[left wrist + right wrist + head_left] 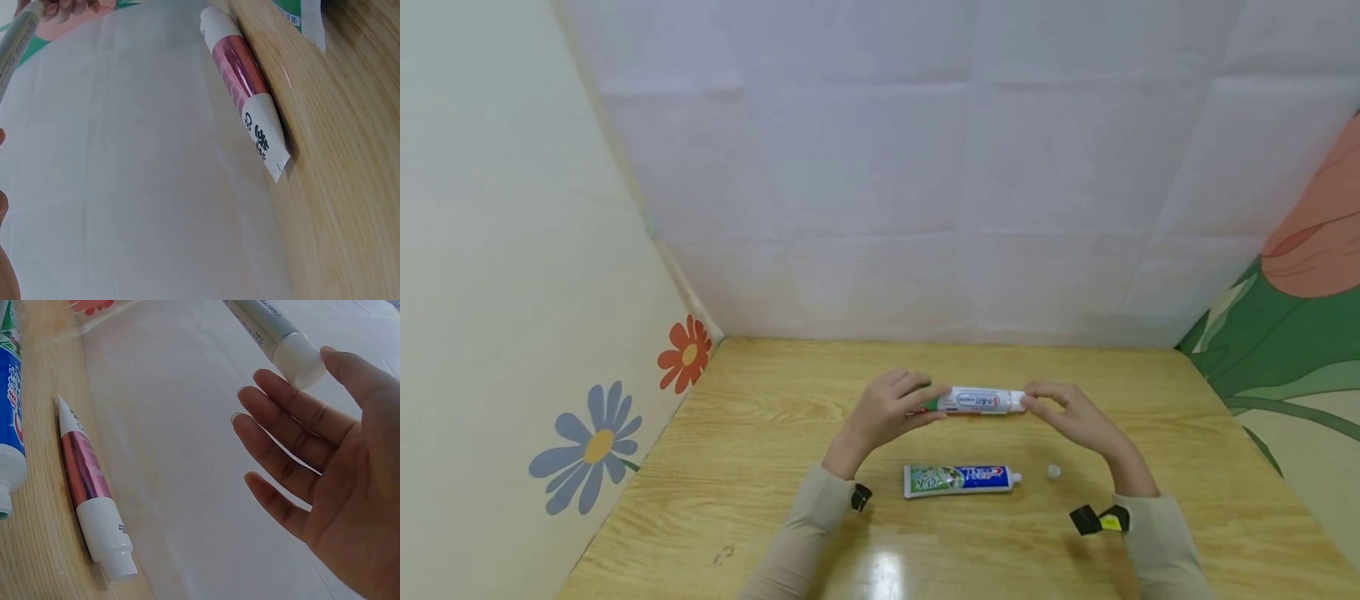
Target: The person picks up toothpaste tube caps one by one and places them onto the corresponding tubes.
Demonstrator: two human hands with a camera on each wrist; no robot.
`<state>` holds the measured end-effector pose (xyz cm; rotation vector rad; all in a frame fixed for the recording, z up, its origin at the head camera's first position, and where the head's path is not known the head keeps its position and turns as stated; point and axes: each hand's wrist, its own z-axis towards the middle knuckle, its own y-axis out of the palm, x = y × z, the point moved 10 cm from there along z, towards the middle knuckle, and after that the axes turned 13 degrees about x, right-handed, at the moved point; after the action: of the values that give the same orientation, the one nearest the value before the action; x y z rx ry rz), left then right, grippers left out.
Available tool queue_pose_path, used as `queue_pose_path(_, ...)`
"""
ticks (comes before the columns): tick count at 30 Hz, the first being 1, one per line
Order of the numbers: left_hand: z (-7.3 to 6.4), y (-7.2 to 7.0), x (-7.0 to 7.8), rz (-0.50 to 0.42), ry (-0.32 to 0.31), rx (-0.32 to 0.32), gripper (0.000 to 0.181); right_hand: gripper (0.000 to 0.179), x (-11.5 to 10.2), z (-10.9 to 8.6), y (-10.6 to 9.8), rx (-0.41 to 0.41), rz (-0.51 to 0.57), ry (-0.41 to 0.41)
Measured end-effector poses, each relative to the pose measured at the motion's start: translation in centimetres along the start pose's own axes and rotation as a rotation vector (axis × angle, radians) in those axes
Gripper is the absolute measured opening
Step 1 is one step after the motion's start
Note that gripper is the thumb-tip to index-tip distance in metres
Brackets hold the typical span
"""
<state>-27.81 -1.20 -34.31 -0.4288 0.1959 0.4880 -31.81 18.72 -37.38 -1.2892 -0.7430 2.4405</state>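
Observation:
A white toothpaste tube with a green end [977,401] is held level above the table between both hands. My left hand [887,407] grips its green tail end, fingers over the top. At the other end, my right hand [1078,417] pinches the white cap [300,362] between thumb and index finger, its other fingers spread in the right wrist view. Nearer me lies a blue-and-green toothpaste tube [958,479], its nozzle bare and pointing right. A small whitish cap [1054,472] sits right of that nozzle.
Both wrist views show a pink-and-white tube [247,87] lying on the wooden table [760,517]. A white cloth [865,208] hangs at the table's back edge. Flower-printed panels [598,446] stand along both sides.

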Motion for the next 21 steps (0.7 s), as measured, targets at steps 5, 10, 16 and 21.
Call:
queue_pose_path(5,-0.11,0.16,0.04,-0.005,0.002,0.006,0.046,0.023,-0.14,0.01,0.06,-0.011,0.013,-0.027)
queue_pose_path(10,-0.16,0.25,0.09,-0.010,-0.002,0.001,0.048,0.028,-0.49,-0.06,0.16,-0.024,0.037,-0.053)
queue_pose_path(16,-0.08,0.26,0.17,-0.006,0.005,0.001,0.048,0.032,-0.51,-0.12,0.19,-0.035,0.064,-0.061)
queue_pose_path(21,0.00,0.20,0.15,-0.006,0.006,0.004,0.047,0.027,0.15,-0.16,0.07,-0.019,0.035,-0.027)
